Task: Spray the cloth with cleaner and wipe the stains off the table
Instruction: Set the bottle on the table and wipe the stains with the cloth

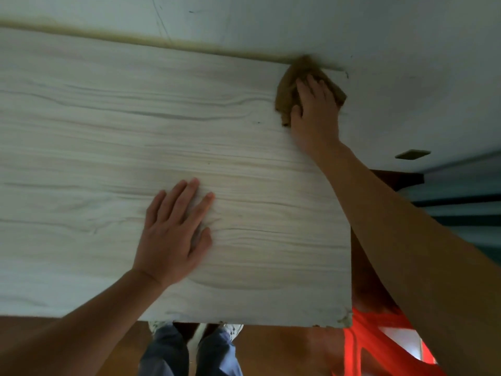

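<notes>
A pale wood-grain table [108,131] fills most of the view. At its far right corner lies a crumpled brown cloth [287,90], against the wall. My right hand [314,109] presses down on the cloth with fingers spread over it and the thumb at its near edge. My left hand [173,234] rests flat on the tabletop near the front, fingers straight and holding nothing. A few small dark specks show on the table near the cloth. No spray bottle is in view.
A white wall [352,28] runs along the table's far edge, with a yellowish seam [135,40] where they meet. The table's right edge drops to a brown floor [284,348]. An orange-red object [366,343] sits below the front right corner. My legs and shoes show under the front edge.
</notes>
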`<act>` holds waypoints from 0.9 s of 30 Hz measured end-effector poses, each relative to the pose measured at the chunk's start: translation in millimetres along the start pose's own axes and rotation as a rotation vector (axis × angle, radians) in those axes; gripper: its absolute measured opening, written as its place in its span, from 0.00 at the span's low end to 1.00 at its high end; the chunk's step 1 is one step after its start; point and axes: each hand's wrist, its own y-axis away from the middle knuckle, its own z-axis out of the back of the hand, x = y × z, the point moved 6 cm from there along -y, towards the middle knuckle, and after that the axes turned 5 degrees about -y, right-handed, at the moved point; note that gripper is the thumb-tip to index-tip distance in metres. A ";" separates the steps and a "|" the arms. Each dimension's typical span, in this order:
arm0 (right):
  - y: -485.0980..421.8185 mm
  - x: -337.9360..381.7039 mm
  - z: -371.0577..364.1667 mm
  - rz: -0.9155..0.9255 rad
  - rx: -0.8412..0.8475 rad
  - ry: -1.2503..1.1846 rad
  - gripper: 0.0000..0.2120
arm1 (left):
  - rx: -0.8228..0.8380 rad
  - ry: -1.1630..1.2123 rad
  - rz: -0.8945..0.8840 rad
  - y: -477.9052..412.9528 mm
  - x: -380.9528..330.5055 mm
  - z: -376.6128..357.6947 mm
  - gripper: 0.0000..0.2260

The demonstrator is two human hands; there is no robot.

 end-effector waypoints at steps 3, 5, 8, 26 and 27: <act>9.1 44.7 -17.8 0.218 0.096 -0.051 0.27 | 0.008 -0.008 -0.004 0.2 0.0 -0.4 0.28; 22.4 71.1 -28.1 0.351 0.160 -0.080 0.27 | 0.019 -0.013 0.001 0.1 -0.1 -0.6 0.28; 54.4 85.0 -32.1 0.479 0.196 -0.129 0.27 | 0.040 -0.016 0.004 0.0 0.0 -1.5 0.28; 20.7 -22.5 16.8 -0.017 -0.027 -0.050 0.25 | 0.032 -0.016 0.017 -0.4 -2.4 1.1 0.28; 18.2 -12.8 12.8 0.000 -0.020 -0.058 0.25 | 0.031 -0.018 0.017 -0.3 -2.2 0.9 0.28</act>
